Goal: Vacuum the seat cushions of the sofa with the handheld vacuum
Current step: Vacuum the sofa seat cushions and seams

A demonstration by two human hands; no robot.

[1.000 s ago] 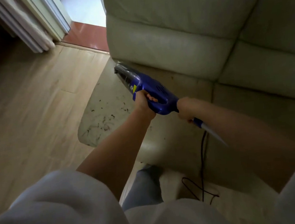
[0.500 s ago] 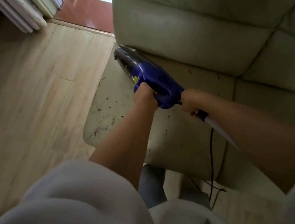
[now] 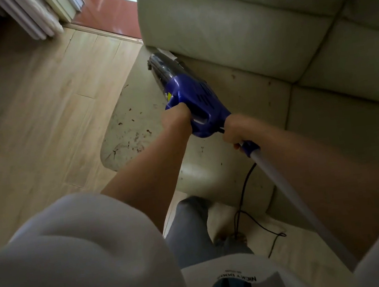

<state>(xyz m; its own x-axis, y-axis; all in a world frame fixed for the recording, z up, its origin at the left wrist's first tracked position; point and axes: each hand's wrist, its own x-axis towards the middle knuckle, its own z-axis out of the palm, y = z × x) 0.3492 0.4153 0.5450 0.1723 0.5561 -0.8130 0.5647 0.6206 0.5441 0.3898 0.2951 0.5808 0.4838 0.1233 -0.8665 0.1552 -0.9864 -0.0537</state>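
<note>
The blue handheld vacuum lies slanted over the pale sofa's seat cushion, its dark clear nozzle against the back corner where seat meets backrest. My left hand grips the vacuum's front handle. My right hand grips the rear end, where a grey tube runs back toward me. Dark crumbs and hairs dot the cushion's left end.
The backrest cushions rise behind the seat. A black power cord hangs from the vacuum and loops on the floor by my leg. Wooden floor lies left, with a doorway sill and folded curtain beyond.
The vacuum's nozzle has slid farther back along the seat toward the backrest corner. Both hands keep their grip.
</note>
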